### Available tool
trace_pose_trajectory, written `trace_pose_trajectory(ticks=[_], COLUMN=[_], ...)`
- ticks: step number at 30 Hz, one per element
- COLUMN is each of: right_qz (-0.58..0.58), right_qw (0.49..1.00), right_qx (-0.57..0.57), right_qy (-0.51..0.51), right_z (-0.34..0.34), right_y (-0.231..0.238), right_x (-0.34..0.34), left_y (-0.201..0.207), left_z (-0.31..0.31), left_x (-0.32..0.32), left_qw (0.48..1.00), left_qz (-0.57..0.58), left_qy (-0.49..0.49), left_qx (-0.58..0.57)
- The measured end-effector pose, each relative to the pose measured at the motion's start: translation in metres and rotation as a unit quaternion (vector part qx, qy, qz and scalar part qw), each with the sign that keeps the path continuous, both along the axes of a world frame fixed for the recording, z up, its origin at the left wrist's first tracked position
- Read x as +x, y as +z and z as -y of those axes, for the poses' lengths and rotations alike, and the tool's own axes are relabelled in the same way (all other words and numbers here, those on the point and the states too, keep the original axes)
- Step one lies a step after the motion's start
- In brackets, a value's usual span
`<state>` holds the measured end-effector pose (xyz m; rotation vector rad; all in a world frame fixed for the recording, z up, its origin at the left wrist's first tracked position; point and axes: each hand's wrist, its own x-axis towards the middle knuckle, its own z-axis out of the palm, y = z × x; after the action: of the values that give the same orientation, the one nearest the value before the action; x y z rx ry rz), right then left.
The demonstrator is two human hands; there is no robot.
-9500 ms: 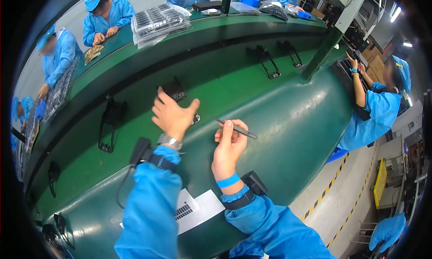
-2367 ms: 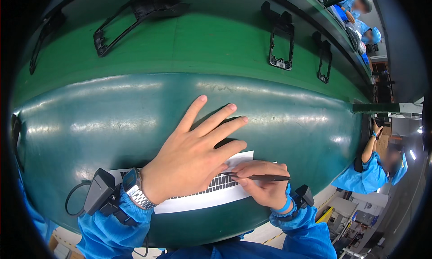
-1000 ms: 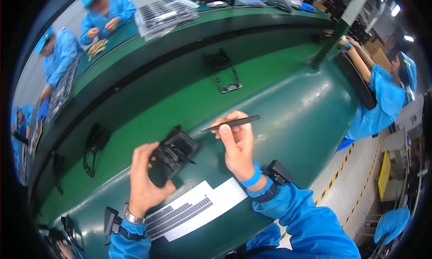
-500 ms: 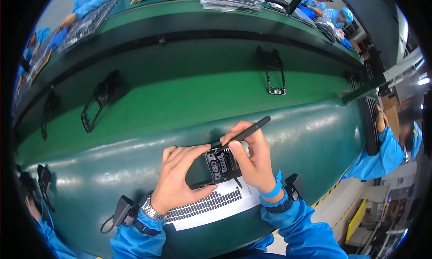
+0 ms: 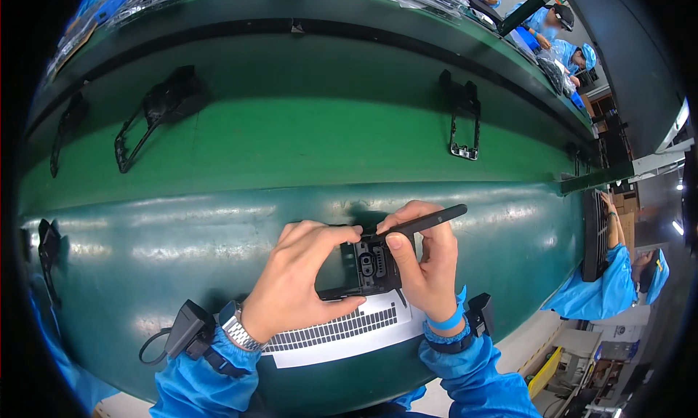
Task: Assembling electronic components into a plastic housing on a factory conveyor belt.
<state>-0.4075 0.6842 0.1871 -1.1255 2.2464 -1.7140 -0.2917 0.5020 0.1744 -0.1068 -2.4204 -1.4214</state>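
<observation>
Left hand (image 5: 294, 276) clamps frame (image 5: 376, 264) by opposite edges, right hand (image 5: 430, 272) pinches tweezers (image 5: 430, 219), worktop (image 5: 178, 254) spreading around.

Own hands (image 5: 294, 276) (image 5: 432, 265): two; tweezers (image 5: 440, 216): one; wristwatch (image 5: 236, 326): one; black frames (image 5: 376, 264): at least four.

Your left hand (image 5: 294, 272) and right hand (image 5: 435, 262) flank the black frame (image 5: 374, 267), and the black tool (image 5: 429, 222) slants across its far right corner, blocking a reach from there. You have room on the bench (image 5: 196, 262) leftward as far as the dark part (image 5: 49, 247) near its end, and rightward to the green post (image 5: 600, 178). Beyond, the belt (image 5: 305, 142) offers a wide gap between the left loose frame (image 5: 169, 99) and the right loose frame (image 5: 464, 98); the dark rail (image 5: 349, 30) bounds it.
</observation>
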Motion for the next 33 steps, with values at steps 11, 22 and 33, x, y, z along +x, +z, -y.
trace_pose_trajectory(ticks=[11,22,33], right_qz=[0.000,0.018,0.009], right_qw=[1.000,0.999,1.000], right_qx=[0.000,-0.004,-0.008], right_qy=[-0.011,-0.026,-0.027], right_z=[-0.0008,0.0012,-0.0003], right_y=[-0.0008,0.0024,0.0029], right_x=[0.0005,0.0011,-0.0003], left_y=[0.0013,0.0022,0.0037], left_z=[-0.0014,-0.0016,-0.0038], left_x=[-0.0006,-0.0006,-0.0020], left_qw=[1.000,1.000,1.000], left_qz=[-0.004,-0.002,-0.002], left_qy=[-0.001,0.000,-0.001], left_qx=[0.000,-0.005,-0.006])
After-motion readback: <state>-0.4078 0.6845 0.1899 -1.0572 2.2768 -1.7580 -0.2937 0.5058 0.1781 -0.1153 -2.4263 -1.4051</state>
